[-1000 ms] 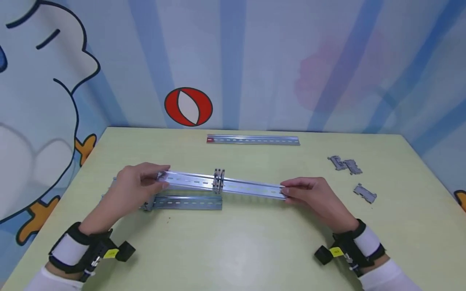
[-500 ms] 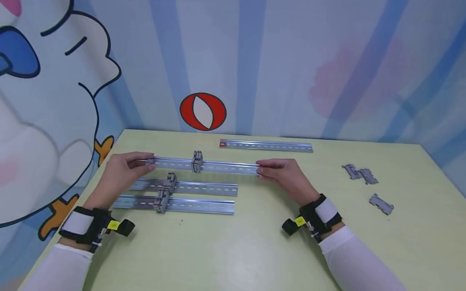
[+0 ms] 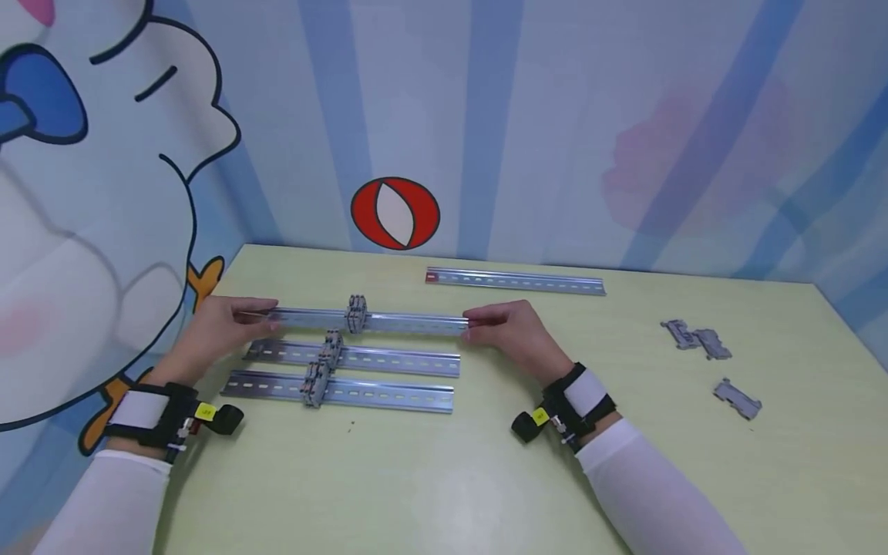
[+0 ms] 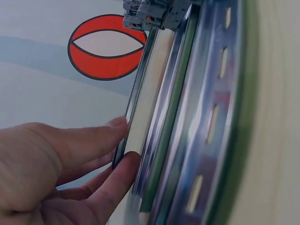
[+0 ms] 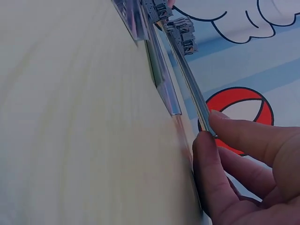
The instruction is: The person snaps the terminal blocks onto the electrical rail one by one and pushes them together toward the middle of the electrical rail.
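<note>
Between my two hands is a slotted metal DIN rail (image 3: 416,323) carrying grey terminal blocks (image 3: 357,314) near its middle. My left hand (image 3: 225,327) pinches its left end between thumb and fingers; my right hand (image 3: 509,331) pinches the right end. In the right wrist view the held rail (image 5: 190,86) slants away from my fingertips. Just nearer to me lie two more rails, a middle rail (image 3: 402,361) and a front rail (image 3: 391,395). Each bears grey blocks, the middle blocks (image 3: 331,348) and the front blocks (image 3: 315,384), left of centre.
A bare rail with a red mark at its left end (image 3: 516,280) lies near the table's back edge. Loose grey pieces, a touching pair (image 3: 696,339) and a single one (image 3: 738,398), lie at the right. The painted wall (image 3: 555,139) rises behind the table.
Both hands have carried the held rail left and lowered it to just behind the two lying rails. The head view has shifted, and those rails now show more fully.
</note>
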The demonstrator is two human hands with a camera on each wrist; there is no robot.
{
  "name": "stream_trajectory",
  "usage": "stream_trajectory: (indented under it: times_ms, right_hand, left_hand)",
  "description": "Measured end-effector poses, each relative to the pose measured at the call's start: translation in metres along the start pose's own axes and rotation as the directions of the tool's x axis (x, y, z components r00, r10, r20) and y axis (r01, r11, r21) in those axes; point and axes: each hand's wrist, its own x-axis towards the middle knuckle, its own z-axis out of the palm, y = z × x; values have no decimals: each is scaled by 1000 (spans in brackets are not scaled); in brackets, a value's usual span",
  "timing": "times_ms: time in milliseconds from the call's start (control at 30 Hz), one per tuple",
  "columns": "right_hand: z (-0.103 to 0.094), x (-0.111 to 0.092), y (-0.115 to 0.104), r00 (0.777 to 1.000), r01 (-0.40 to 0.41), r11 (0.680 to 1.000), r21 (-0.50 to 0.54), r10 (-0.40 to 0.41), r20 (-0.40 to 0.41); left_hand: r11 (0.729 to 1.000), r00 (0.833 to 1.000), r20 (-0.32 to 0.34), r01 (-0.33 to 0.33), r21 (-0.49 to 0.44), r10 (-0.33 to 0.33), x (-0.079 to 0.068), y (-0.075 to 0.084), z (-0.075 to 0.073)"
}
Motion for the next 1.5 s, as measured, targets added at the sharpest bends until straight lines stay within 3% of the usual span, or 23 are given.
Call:
stream_trajectory:
  times_ms: [133,233,467,567,767,1067,1300,1400,1500]
  right_hand:
    - [4,-1,-3,999,52,994,-100,-53,-3]
    - [7,0,-5,994,111,972,-208,-112,11]
    - [9,1,-9,961,275,830,-485,-240,135]
    - [11,0,-11,953,302,801,-517,-260,154]
    - [14,3,-11,964,266,820,-506,-233,130]
    - [13,7,-11,981,191,849,-492,-188,57]
    - [11,6,-11,981,189,862,-470,-183,58]
    - [9,4,-10,984,175,884,-433,-171,48]
    - [3,2,-6,988,155,912,-379,-152,36]
  left_hand:
    - [999,1000,30,7,53,-8,3,0,-4]
    - [994,999,44,-24,107,19,3,-2,-5]
    - [976,995,43,-93,197,86,4,-5,-4]
    - [969,994,45,-111,220,103,4,-6,-3]
    - [969,995,61,-92,228,80,2,-8,-1]
    - [974,998,-21,-58,219,64,4,0,5]
    - [982,1000,-6,-29,188,31,3,5,6]
    - [984,1000,-3,-21,175,22,2,6,6]
    - [990,999,-48,-8,144,15,-2,10,4]
